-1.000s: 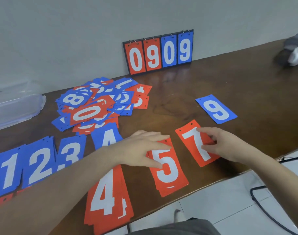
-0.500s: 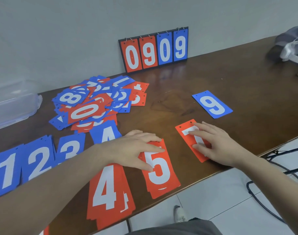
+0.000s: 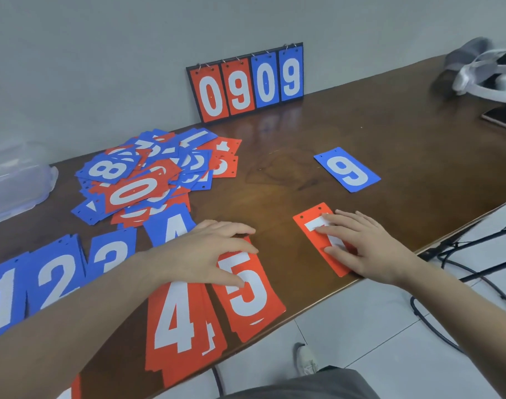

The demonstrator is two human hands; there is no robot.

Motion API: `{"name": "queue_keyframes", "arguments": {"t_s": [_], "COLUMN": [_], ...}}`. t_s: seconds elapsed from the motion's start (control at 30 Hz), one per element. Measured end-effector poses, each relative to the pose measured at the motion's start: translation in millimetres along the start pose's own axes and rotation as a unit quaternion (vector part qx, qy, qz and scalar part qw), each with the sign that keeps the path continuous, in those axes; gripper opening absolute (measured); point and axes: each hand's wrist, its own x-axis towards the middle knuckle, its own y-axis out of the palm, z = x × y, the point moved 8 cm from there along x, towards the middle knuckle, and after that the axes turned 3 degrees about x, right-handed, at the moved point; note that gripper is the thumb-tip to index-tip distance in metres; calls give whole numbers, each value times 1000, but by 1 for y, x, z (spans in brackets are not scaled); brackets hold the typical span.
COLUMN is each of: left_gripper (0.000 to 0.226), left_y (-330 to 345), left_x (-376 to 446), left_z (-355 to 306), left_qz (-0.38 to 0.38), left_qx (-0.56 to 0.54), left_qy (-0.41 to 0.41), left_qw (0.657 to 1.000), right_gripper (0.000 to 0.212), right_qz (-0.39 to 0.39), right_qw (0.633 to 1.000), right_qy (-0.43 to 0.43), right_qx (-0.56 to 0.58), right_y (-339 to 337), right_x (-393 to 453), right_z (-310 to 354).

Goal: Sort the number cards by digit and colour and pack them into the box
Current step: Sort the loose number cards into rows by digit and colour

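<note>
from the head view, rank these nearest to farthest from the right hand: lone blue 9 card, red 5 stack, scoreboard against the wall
Measured from the right hand:
1. Red 5 stack, to its left near the table's front edge.
2. Lone blue 9 card, beyond it.
3. Scoreboard, far back at the wall.

Brown wooden table (image 3: 375, 133) against a grey wall (image 3: 102, 53); white headset (image 3: 488, 74) at its far right corner, dark flat device (image 3: 502, 118) just beside; black cables (image 3: 462, 272) trail over the white tiled floor (image 3: 390, 355); white shoe (image 3: 306, 361) below the table edge.
</note>
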Motion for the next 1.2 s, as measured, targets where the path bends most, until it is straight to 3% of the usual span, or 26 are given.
{"name": "queue_keyframes", "arguments": {"t_s": [0.17, 0.37, 0.63, 0.8, 0.93, 1.2], "left_gripper": [41, 37, 28, 38, 43, 63], "left_y": [-16, -34, -52, -63, -68, -72], "left_x": [16, 34, 45, 54, 56, 40], "left_z": [-5, 14, 50, 93, 133, 190], "left_qz": [-64, -118, -166, -199, -217, -223], "left_qx": [-41, -58, -61, -41, -30, -25], "left_qy": [17, -27, -89, -184, -285, -407], "left_qw": [997, 991, 980, 962, 933, 885], "right_gripper": [76, 65, 51, 41, 42, 44], "right_qz": [-36, -87, -71, -64, -31, -10], "right_qw": [999, 993, 992, 989, 990, 989], "right_qy": [8, -1, -14, -38, -41, -85], "right_qx": [23, 81, 106, 129, 133, 124], "right_y": [-8, -24, -41, -50, -48, -45], "right_x": [-10, -2, 49, 94, 134, 219], "right_z": [-15, -10, -8, -1, 3, 27]}}
